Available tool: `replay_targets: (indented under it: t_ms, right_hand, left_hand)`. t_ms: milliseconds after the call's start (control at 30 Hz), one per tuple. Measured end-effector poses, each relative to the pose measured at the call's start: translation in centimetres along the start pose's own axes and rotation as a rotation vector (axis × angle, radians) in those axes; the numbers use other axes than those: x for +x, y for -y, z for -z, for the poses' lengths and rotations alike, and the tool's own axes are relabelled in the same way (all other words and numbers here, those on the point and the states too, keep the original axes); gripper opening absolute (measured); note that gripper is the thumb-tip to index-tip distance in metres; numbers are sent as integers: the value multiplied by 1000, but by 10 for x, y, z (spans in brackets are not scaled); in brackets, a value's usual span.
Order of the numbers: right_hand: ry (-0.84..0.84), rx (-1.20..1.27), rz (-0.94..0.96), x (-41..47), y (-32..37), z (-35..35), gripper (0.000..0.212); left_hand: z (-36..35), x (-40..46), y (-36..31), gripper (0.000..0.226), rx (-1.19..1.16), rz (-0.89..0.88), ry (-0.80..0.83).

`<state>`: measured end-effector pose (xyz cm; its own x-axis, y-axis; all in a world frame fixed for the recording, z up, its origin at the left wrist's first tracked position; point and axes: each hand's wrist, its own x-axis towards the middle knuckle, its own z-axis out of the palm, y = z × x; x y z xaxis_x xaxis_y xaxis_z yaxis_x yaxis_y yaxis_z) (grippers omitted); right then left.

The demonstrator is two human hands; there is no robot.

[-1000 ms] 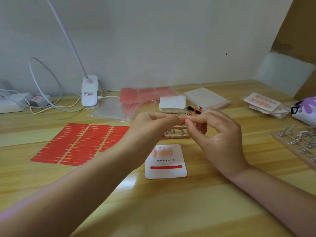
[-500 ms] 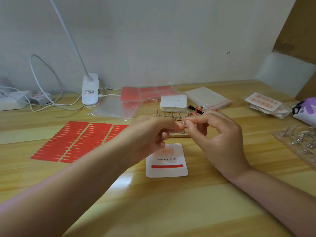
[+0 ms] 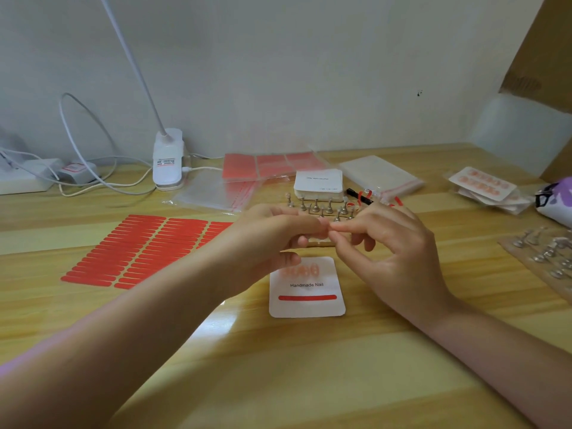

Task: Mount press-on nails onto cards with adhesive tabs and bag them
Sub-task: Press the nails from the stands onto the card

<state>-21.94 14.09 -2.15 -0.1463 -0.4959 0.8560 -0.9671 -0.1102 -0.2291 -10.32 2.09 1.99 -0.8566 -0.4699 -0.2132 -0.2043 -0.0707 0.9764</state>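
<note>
Fingertips of left hand (image 3: 278, 239) and right hand (image 3: 393, 252) meeting above the "Handmade Nail" card (image 3: 307, 287), apparently pinching one press-on nail, too small to confirm. Held close for placing beside the mounted nails (image 3: 299, 270); red adhesive strip (image 3: 307, 297) below awaiting more.

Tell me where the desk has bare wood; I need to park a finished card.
Bare wood runs along the near edge of the wooden desk, below the white "Handmade Nail" card and between the forearms. Another patch lies right of the card, before the tray of metal nail stands. The back, around the clear bags and white card stack, is crowded.
</note>
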Motion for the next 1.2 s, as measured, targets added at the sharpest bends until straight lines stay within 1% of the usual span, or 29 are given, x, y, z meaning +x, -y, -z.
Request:
replay_targets:
  t_ms: [133, 200, 300, 400, 467, 500, 533, 600, 667, 700, 767, 833, 900, 1200]
  right_hand:
    - [24, 124, -21, 0, 0, 1, 9]
    - [31, 169, -24, 0, -1, 1, 10]
    - [41, 180, 9, 1, -1, 1, 13]
    - [48, 157, 27, 0, -1, 1, 9]
    - [55, 158, 3, -1, -1, 1, 7]
    - [63, 166, -15, -1, -1, 1, 6]
    - [74, 176, -38, -1, -2, 1, 5]
    - [118, 184, -95, -3, -5, 2, 6]
    - [195, 190, -147, -5, -7, 2, 7]
    - [233, 196, -172, -5, -8, 3, 9]
    - [294, 191, -206, -6, -9, 3, 11]
    - [349, 151, -203, -6, -8, 4, 11]
    - [386, 123, -182, -6, -7, 5, 10]
    - [442, 78, -136, -5, -5, 6, 11]
  left_hand:
    - [6, -2, -1, 18, -24, -3, 122]
    - [8, -3, -1, 17, -12, -1, 167]
    - [9, -4, 0, 13, -26, 6, 207]
    - [7, -7, 3, 16, -30, -3, 207]
    - [7, -8, 5, 17, 69, -55, 149]
    - [8, -8, 7, 16, 176, -102, 99]
    - [10, -8, 9, 13, 303, -169, 40]
    - [16, -9, 16, 5, 552, -364, -41]
    - [20, -11, 25, 8, 767, -517, -44]
    - [21, -13, 29, 8, 837, -549, -31]
    - [21, -14, 36, 18, 939, -588, -36]
    - [20, -13, 41, 24, 982, -632, -65]
    - [19, -14, 41, 24, 992, -651, -63]
    - [20, -13, 45, 23, 999, -650, -59]
